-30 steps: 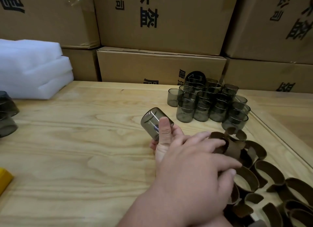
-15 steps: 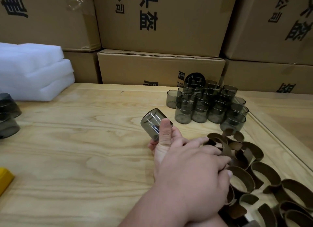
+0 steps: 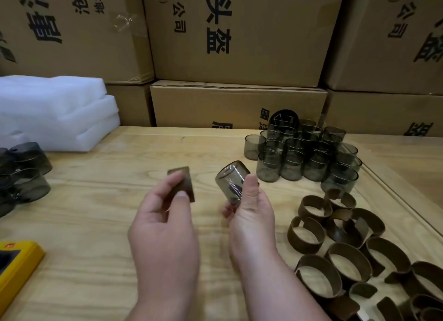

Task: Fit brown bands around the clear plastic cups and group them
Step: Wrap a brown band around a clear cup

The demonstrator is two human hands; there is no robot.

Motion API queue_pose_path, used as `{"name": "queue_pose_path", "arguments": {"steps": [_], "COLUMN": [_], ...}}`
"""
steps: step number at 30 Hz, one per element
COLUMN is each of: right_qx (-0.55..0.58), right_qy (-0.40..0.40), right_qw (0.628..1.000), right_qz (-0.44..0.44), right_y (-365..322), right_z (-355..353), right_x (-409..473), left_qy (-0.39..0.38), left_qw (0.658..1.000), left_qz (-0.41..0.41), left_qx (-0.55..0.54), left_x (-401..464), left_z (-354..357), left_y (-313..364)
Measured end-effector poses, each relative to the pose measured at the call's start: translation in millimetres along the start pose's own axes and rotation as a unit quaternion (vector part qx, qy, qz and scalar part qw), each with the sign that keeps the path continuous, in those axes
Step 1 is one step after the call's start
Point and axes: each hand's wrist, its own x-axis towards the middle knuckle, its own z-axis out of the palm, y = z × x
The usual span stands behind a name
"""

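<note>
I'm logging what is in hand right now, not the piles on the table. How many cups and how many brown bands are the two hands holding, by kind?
Clear cup: 1, gripped in the right hand
Brown band: 1, pinched in the left hand
Total: 2

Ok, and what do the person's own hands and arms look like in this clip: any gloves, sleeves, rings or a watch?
Both the left hand and the right hand are bare, with no gloves. No rings show on the fingers that are visible. Both forearms are uncovered down to the bottom edge of the frame, so no sleeve, cuff, watch or wristband is in view. The visible nails look short and unpainted.
</note>
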Motion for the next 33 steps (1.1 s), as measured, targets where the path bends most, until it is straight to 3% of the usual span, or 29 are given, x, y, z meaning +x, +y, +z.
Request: {"name": "queue_pose_path", "arguments": {"steps": [3,6,9,13,16,19,22,25,28,33], "right_qx": [-0.023,-0.032,-0.041,-0.09,-0.176,-0.235,-0.233,-0.227,-0.216,-0.218], "right_qy": [-0.039,-0.079,-0.111,-0.104,-0.085,-0.073,-0.087,-0.087,-0.071,-0.059], "right_qw": [0.999,0.996,0.993,0.989,0.975,0.961,0.961,0.962,0.967,0.965], "right_qz": [-0.019,-0.023,-0.023,-0.056,-0.103,-0.125,-0.124,-0.123,-0.118,-0.131], "right_y": [0.7,0.7,-1.4,-1.6,-4.1,-5.8,-6.2,-5.6,-4.1,-3.4], "right_z": [3.5,6.9,9.9,10.4,2.5,-3.2,-3.0,-2.7,-2.6,-1.9], "right_x": [-5.5,-12.8,-19.1,-18.9,-16.5,-12.7,-11.4,-10.8,-8.7,-10.0], "left_qy": [-0.029,-0.122,-0.172,-0.168,-0.165,-0.225,-0.289,-0.324,-0.304,-0.153], "left_qw": [0.992,0.981,0.976,0.975,0.976,0.938,0.908,0.9,0.921,0.976], "left_qz": [-0.119,-0.153,-0.135,-0.14,-0.084,-0.023,-0.007,-0.025,-0.068,-0.146], "left_qx": [0.011,0.003,-0.004,-0.024,0.112,0.262,0.304,0.289,0.234,0.049], "left_x": [8.2,11.0,15.5,26.4,36.2,38.7,35.1,32.6,36.8,44.4], "left_z": [-12.6,-5.9,0.7,-5.5,-11.3,-13.3,-8.8,-8.5,-10.6,-13.2], "left_y": [-16.7,-28.4,-30.3,-36.2,-35.5,-36.9,-36.8,-34.1,-36.5,-37.4]}}
